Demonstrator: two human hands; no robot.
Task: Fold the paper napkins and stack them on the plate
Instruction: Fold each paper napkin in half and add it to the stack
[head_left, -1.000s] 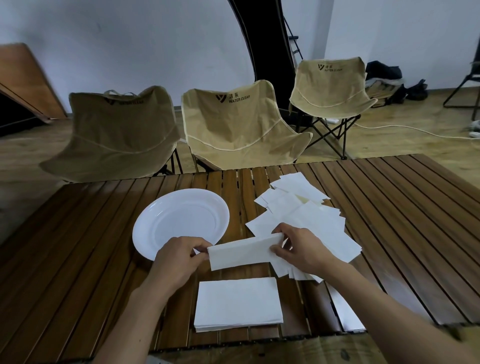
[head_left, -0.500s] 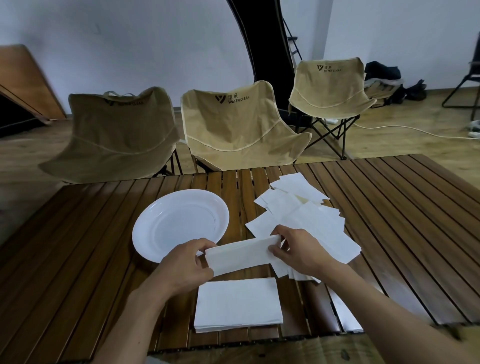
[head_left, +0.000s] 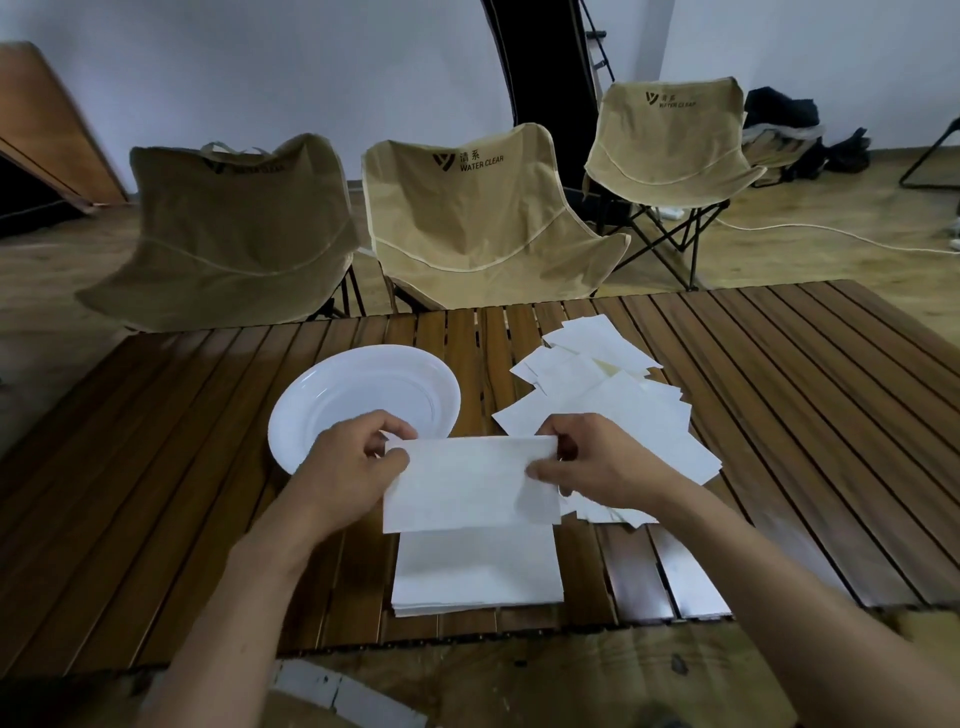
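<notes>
- We work at a brown slatted wooden bench (head_left: 779, 415), loose white napkins (head_left: 623, 410) scattered right.
- Our round white plastic plate (head_left: 332, 395) sits bare, left of them.
- A flat white folded stack (head_left: 478, 571) lies nearest us.
- Our left hand (head_left: 348, 467) and right hand (head_left: 597, 462) pinch a white paper napkin (head_left: 467, 483) by its upper corners; uneven pull could skew or tear it.
</notes>
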